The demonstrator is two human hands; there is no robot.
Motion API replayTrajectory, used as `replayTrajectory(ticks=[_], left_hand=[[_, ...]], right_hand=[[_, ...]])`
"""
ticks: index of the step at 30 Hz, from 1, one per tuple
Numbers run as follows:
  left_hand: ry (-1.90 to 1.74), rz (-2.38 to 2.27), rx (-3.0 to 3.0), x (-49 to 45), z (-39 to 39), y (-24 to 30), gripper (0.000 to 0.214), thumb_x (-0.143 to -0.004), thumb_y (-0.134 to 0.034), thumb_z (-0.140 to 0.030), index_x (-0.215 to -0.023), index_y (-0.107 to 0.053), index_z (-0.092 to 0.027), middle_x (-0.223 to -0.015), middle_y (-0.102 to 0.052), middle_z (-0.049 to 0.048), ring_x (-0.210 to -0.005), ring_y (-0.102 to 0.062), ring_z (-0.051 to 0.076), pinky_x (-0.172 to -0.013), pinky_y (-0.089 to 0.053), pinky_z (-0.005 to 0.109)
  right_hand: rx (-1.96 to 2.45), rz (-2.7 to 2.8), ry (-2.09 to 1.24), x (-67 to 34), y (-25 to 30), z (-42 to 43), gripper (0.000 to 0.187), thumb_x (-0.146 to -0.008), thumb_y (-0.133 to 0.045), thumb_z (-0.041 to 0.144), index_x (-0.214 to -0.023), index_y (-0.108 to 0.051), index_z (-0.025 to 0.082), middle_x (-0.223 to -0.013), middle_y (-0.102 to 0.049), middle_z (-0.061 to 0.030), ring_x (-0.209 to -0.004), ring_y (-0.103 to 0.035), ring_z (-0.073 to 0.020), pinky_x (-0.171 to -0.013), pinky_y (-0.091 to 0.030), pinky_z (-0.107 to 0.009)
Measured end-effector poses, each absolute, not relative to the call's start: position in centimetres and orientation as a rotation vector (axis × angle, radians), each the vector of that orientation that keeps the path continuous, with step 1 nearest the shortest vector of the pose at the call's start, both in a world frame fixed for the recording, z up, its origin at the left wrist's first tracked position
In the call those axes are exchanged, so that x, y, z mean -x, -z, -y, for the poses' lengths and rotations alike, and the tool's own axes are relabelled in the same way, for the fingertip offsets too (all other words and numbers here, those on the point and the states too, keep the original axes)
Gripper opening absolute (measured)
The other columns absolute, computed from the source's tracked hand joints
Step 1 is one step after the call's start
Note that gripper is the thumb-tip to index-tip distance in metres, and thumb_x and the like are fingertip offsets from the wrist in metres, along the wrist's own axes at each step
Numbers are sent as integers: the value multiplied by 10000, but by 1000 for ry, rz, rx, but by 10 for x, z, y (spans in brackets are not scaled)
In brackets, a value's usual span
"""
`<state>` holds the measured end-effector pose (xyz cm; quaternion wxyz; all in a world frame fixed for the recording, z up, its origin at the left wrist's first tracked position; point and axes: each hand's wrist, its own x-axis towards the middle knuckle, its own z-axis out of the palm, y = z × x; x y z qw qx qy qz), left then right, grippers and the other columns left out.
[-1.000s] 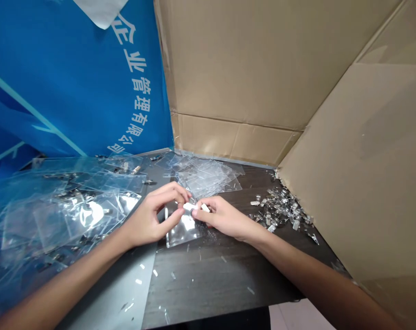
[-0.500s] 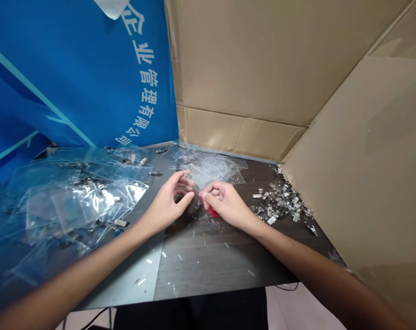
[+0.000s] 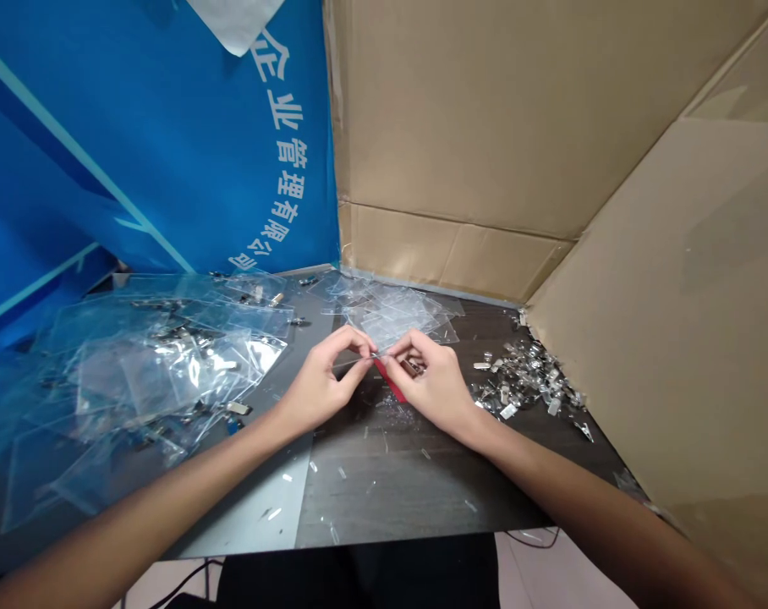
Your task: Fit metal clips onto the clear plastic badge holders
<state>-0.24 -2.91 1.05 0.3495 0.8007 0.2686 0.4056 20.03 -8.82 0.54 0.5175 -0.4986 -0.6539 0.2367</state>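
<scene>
Pinching a clear sleeve (image 3: 359, 359) by its top edge between thumb and forefinger of my left hand (image 3: 320, 387) and right hand (image 3: 436, 387), just above the bench (image 3: 409, 486), fingers (image 3: 346, 337) pressed together on the plastic. A clip (image 3: 413, 367) seems tucked in my right hand, a red scrap (image 3: 392, 389) beneath it. The step looks like fitting clip to sleeve; the next move calls for lining up that edge squarely. Empty sleeves (image 3: 400, 315) are stacked behind, loose clips (image 3: 527, 385) heaped right, clipped sleeves (image 3: 161, 372) piled left
</scene>
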Motion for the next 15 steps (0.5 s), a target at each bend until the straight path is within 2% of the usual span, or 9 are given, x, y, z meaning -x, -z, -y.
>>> replayTrajectory(ticks=[2,4,6,7,9,11,13,15], left_hand=[[-1009,-658,-2184,4,31,-13,46,-1040,-643,-254,-1031,-638,-209,-1195,-726,120,-1177,-699,272,-1100,-541,458],[-921,-611,-2264,8,31,-15,218,-1003,-716,-308,-1190,-659,-212,-1369,-683,161,-1330,-652,327,-1199,-499,531],[-826,-535,-2264,12,29,-16,452,-986,-764,-458,-1356,-653,-223,-1509,-610,189,-1447,-583,382,-1258,-450,591],[-789,-491,-2224,13,28,-15,519,-1007,-727,-553,-1405,-651,-228,-1544,-587,193,-1477,-557,397,-1264,-444,601],[-727,-440,-2048,14,27,-14,581,-1081,-537,-688,-1415,-667,-231,-1511,-613,187,-1406,-602,382,-1186,-512,569],[-654,-469,-1827,12,26,-13,569,-1111,-470,-691,-1358,-680,-224,-1328,-697,159,-1170,-690,313,-1015,-585,481],[-585,-513,-1678,10,26,-12,448,-1082,-616,-611,-1298,-668,-222,-1144,-717,102,-979,-688,242,-901,-581,406],[-571,-509,-1637,8,25,-11,356,-1024,-752,-484,-1248,-654,-224,-1100,-701,69,-982,-682,216,-914,-567,381]], right_hand=[[1165,1569,-429,-202,-6,89,133,-962,-712,289,-856,-648,239,-701,-704,24,-560,-613,-136,-582,-488,-260],[1131,1587,-279,-204,-6,89,118,-956,-699,227,-846,-658,240,-702,-711,26,-547,-607,-132,-575,-492,-256],[1094,1632,-137,-208,-5,89,135,-956,-679,157,-848,-678,238,-719,-734,24,-539,-604,-127,-576,-495,-255],[1067,1663,-68,-209,-5,88,152,-961,-670,126,-858,-691,236,-736,-750,20,-542,-609,-125,-581,-497,-254],[980,1745,55,-213,-5,87,178,-979,-663,85,-886,-713,229,-761,-772,10,-556,-628,-125,-590,-499,-253],[873,1852,140,-216,-5,86,178,-1005,-671,75,-914,-726,218,-761,-773,-2,-573,-644,-130,-592,-500,-253],[785,1962,176,-218,-5,85,169,-1034,-672,82,-936,-734,205,-750,-761,-12,-590,-657,-139,-605,-511,-258],[735,2047,186,-220,-6,85,171,-1055,-663,91,-942,-735,197,-748,-754,-21,-606,-665,-146,-623,-524,-263]])
